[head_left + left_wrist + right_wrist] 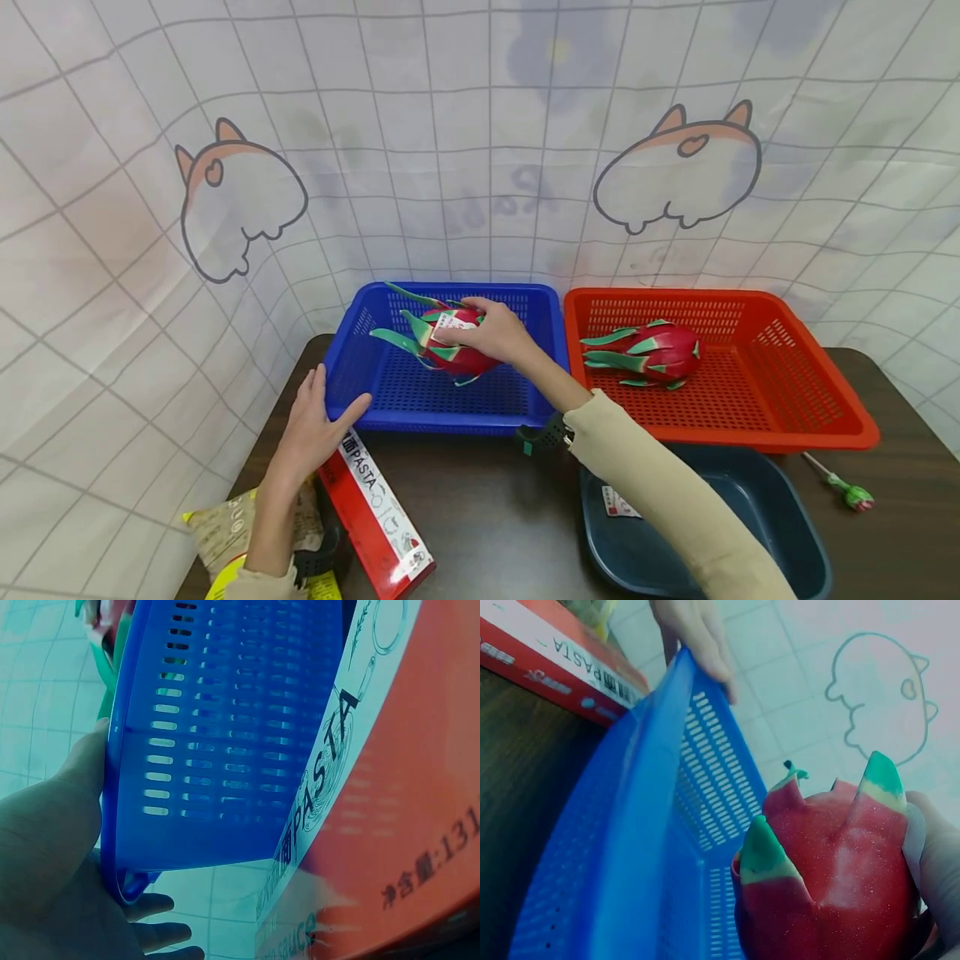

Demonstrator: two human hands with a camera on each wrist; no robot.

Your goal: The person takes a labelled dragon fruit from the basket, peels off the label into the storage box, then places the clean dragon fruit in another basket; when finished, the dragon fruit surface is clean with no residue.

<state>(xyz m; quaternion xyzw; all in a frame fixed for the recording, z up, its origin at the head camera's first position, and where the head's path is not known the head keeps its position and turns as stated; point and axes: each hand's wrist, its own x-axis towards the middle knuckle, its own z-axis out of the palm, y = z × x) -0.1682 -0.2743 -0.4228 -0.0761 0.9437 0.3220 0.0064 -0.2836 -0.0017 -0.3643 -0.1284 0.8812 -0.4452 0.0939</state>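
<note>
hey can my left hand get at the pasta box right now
Likely yes: your left hand touches the blue basket right beside the pasta box, and nothing appears to lie on the box.

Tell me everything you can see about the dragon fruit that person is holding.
The dragon fruit is plump and red, with green-tipped scales and longer green leaves pointing left in the head view. Its skin looks smooth, slightly shiny; whether it's real I can't tell. A printed white label sits near the thumb. Lying roughly sideways, it's held in the right hand's grip, over or inside the blue basket; any contact there is unclear.
</note>
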